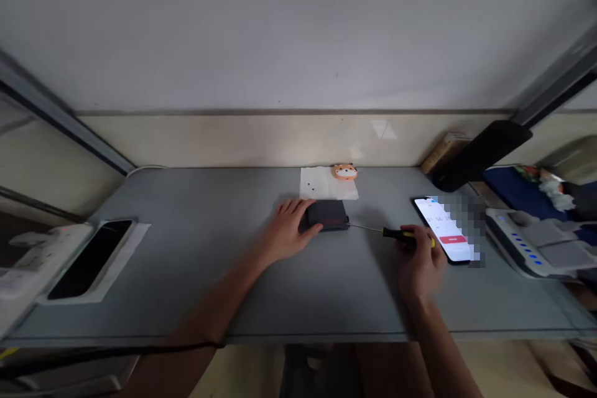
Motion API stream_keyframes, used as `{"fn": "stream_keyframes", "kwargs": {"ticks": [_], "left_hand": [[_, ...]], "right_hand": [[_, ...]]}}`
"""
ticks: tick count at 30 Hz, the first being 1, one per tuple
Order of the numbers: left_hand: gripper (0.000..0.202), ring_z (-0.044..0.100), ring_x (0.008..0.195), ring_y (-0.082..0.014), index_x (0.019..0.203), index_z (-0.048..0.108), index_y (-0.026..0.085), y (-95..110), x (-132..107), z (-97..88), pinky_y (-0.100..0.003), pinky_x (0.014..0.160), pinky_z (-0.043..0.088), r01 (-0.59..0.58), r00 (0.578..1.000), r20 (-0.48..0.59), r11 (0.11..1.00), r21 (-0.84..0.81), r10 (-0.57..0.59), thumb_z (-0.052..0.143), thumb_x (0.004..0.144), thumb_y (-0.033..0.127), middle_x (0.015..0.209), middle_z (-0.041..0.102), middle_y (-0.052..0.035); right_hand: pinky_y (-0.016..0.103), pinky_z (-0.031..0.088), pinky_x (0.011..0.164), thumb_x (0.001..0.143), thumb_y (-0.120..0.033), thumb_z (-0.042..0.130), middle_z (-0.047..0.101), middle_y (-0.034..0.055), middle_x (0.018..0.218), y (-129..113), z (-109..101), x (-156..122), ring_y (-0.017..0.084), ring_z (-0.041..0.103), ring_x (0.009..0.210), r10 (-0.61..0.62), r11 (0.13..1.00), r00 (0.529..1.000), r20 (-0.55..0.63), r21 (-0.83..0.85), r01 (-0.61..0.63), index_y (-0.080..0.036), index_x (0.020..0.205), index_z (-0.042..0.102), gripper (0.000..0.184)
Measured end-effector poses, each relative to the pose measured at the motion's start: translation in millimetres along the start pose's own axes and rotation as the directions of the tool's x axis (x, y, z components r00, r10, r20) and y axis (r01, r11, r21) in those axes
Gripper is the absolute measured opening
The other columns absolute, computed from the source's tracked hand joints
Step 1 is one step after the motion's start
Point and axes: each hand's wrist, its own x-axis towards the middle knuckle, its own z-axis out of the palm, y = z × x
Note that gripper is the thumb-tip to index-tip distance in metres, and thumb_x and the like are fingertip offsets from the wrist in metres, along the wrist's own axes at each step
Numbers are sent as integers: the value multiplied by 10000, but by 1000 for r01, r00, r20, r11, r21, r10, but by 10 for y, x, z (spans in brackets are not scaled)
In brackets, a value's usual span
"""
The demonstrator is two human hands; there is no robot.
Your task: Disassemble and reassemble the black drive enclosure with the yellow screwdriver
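A small dark rectangular box lies flat near the middle of the grey table. My left hand grips its left end, fingers along the far side and thumb along the near side. In my right hand is a screwdriver with a black and yellow handle, its thin metal shaft pointing left. The tip meets the box's right end; whether it sits in a screw is too small to tell. Just behind the box is a white paper sheet with several tiny dark specks on it.
An orange animal-faced item sits on the paper's far right. A lit phone lies right of my right hand, beside a power strip. Behind it leans a black cylinder. Another phone lies at the table's left.
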Motion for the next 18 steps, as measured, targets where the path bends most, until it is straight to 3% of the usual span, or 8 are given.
{"fn": "stream_keyframes", "kwargs": {"ticks": [3,6,9,12,14,18], "left_hand": [[449,568,1226,-305,1398,522,228,0,14,-23,-506,1082,458,7,999,35,998,-61,-4,582,979,378,1303,639,-108],[438,554,1280,-285,1415,515,259,-44,61,-121,-501,1125,438,5,992,128,985,-174,18,537,978,274,1367,624,-91],[456,539,1330,-266,1371,560,280,-62,167,-224,-490,1162,417,50,971,239,959,-278,19,502,933,162,1403,607,-74],[493,586,1286,-248,1295,601,278,-36,296,-217,-450,1122,469,101,947,320,928,-360,21,495,857,78,1352,627,-74],[540,630,1222,-226,1269,583,271,-22,354,-139,-409,1063,515,94,959,284,912,-398,25,470,804,22,1273,662,-74],[438,681,1037,-201,1131,567,239,-43,345,45,-381,964,554,-4,999,43,942,-335,20,410,806,-11,1076,695,-64]], "right_hand": [[245,346,454,759,-564,663,607,-2,592,-119,77,37,116,526,472,-57,998,998,-6,-5,57,-189,700,657,380],[258,353,464,765,-535,657,592,-6,565,-310,294,195,118,513,467,-146,989,988,46,25,145,-192,698,654,349],[263,346,463,758,-558,660,589,-5,557,-475,587,426,130,524,475,-224,975,962,156,20,223,-198,701,651,364],[265,351,483,794,-550,626,545,-22,518,-489,813,617,126,498,477,-281,949,894,349,-38,313,-208,673,643,363],[267,344,483,823,-554,598,484,-37,470,-423,876,678,124,457,462,-309,921,857,413,-95,378,-216,626,625,392],[271,349,475,880,-554,539,447,-35,437,-281,844,672,125,440,439,-332,885,834,441,-161,437,-223,561,592,463]]}}
